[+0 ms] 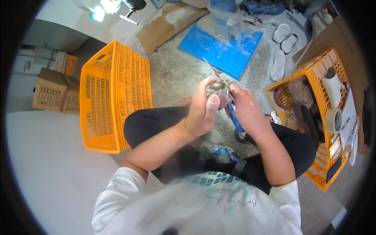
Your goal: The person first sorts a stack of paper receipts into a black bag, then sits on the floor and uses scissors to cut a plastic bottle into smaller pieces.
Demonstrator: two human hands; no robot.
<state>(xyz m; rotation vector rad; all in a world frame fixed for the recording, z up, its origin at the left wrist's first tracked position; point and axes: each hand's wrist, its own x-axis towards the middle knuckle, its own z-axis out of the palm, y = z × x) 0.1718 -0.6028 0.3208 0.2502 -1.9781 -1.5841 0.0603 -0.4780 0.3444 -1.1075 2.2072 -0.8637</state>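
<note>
Both hands meet in front of me above my lap. My left hand is closed around a small shiny, silvery-brown piece, its thumb lying along the near side. A thin pale rod sticks out beyond this piece; I cannot tell whether the two are joined. My right hand is wrapped round a hand tool with blue handles, which looks like pliers. The tool's head is against or very close to the shiny piece, and the fingers partly hide it.
Orange crates stand at left and right, the right one holding tape and a phone. Ahead lie a dusty blue board, cardboard and white sandals. A lamp shines at upper left.
</note>
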